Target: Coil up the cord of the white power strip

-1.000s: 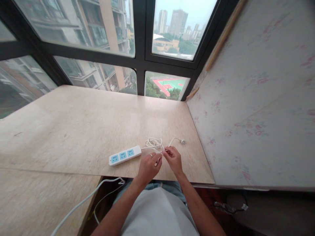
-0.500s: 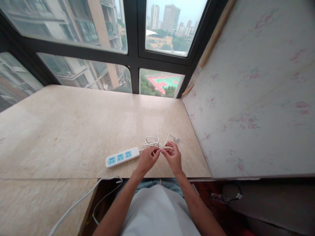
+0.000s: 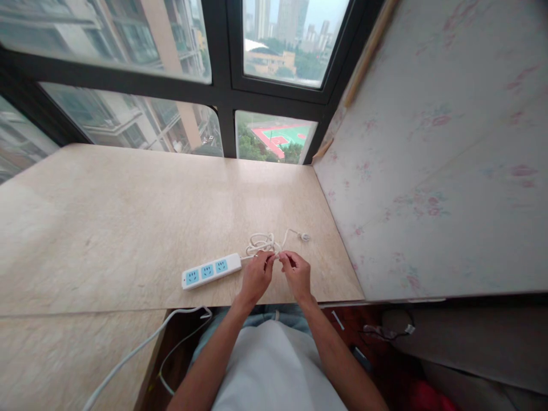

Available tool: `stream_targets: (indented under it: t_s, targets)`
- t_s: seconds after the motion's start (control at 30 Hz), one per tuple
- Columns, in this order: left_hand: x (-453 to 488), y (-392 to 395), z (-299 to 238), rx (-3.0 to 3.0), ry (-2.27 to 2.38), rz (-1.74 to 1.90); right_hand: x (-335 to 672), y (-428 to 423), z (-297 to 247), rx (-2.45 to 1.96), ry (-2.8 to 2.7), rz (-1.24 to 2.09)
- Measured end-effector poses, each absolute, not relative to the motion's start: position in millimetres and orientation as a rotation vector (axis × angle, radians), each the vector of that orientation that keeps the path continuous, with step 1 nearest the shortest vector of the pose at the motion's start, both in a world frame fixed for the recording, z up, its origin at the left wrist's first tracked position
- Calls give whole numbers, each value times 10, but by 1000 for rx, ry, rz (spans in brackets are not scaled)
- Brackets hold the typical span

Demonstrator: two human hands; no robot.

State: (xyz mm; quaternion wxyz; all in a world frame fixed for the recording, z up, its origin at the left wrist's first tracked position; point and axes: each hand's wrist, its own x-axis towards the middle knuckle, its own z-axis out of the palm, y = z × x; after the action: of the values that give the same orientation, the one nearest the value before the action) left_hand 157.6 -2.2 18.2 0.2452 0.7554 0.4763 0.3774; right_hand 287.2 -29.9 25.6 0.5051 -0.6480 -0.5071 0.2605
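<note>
A white power strip [image 3: 212, 272] with three blue socket faces lies near the front edge of the sill. From its right end runs a white cord [image 3: 258, 245], looped in a loose bundle just beyond my hands. The cord's plug [image 3: 304, 237] rests on the surface to the right of the loops. My left hand [image 3: 257, 275] pinches the near side of the cord bundle with thumb and forefinger. Close beside it, my right hand [image 3: 297, 274] is also closed in a pinch at the cord. The fingers hide the exact spot they grip.
The pale stone-patterned sill [image 3: 141, 217] reaches back to dark window frames [image 3: 225, 97]. A flowered wall [image 3: 428, 171] bounds it on the right. Another white cable [image 3: 128, 357] crosses the lower left counter and hangs over its edge.
The right hand's fingers have curled in more tightly, and the hands now sit slightly apart at the cord. The whole view has shifted a little.
</note>
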Motion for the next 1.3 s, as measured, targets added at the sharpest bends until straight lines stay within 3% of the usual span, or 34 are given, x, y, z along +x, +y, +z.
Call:
stream_targets:
  t_s: [0.23, 0.73, 0.97, 1.13, 1.3]
  targets:
    - [1368, -119, 71, 1878, 1347, 1149, 2900, -219, 218, -1583, -1123, 655]
    - [1530, -13, 449, 2052, 1358, 812, 2955, -231, 129, -1510, -1142, 780]
    - [1219, -243, 268, 1887, 1279, 957, 2969, -214, 120, -1546, -1030, 785]
    - [836, -509, 79, 1699, 1354, 855, 2973, -225, 81, -1566, -981, 805]
    - [935, -438, 307, 1687, 1381, 874, 2998, -239, 53, -1544, -1016, 826]
